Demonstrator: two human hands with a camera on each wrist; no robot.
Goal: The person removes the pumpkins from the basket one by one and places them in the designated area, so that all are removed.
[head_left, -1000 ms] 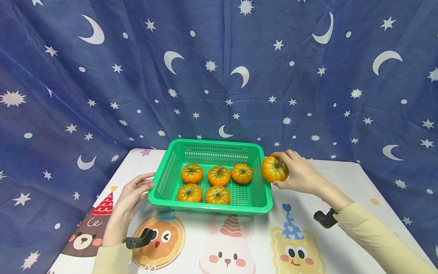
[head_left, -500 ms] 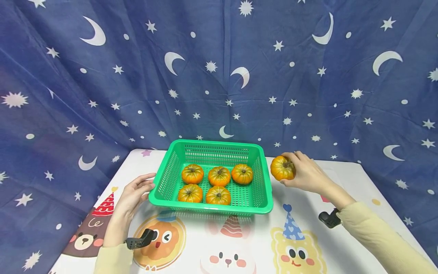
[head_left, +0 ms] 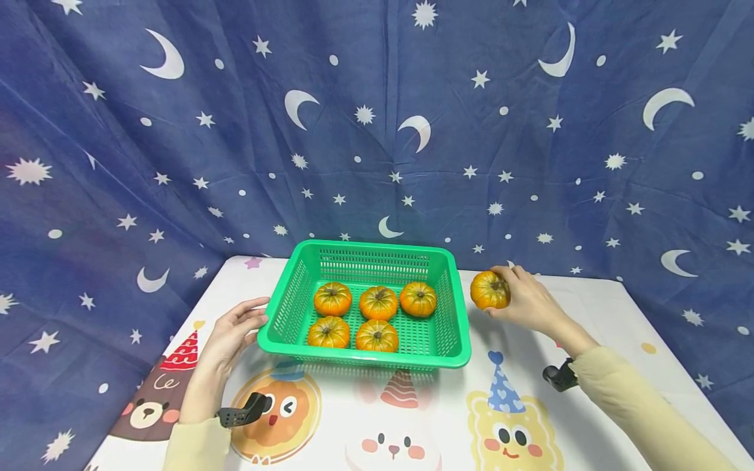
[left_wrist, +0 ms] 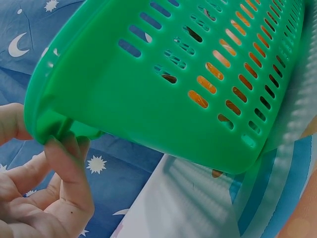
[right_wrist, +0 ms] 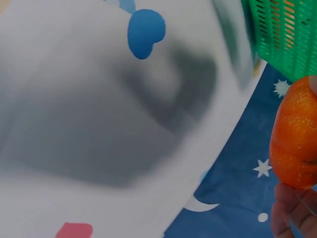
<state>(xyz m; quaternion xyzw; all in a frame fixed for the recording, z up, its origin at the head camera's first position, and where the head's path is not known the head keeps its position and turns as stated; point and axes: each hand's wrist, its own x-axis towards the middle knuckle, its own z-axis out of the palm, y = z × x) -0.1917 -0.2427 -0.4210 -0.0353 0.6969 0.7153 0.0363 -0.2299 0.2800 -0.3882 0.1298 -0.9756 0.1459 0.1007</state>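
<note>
My left hand [head_left: 235, 330] grips the left rim of a green plastic basket [head_left: 365, 357]. Seen from the left wrist, the fingers [left_wrist: 72, 173] curl under the lip of the basket [left_wrist: 114, 94]. Several small orange-yellow pumpkins sit inside, among them a pumpkin [head_left: 332, 299] at the back left and another pumpkin [head_left: 418, 299] at the back right. Just outside the right wall, my right hand [head_left: 527, 302] holds one more pumpkin [head_left: 489, 290] between thumb and fingers. In the right wrist view this pumpkin [right_wrist: 294, 141] is raised over the table, its underside showing orange.
A white tablecloth [head_left: 448, 412] with cartoon animals covers the table. Behind it hangs a dark blue curtain [head_left: 365, 170] with moons and stars. A black wrist camera [head_left: 243, 412] is strapped to the left wrist, and a second wrist camera [head_left: 559, 375] to the right.
The right hand has moved right with its pumpkin, from the basket's right rim to a small gap away. The left hand and the pumpkins in the basket stay as they were.
</note>
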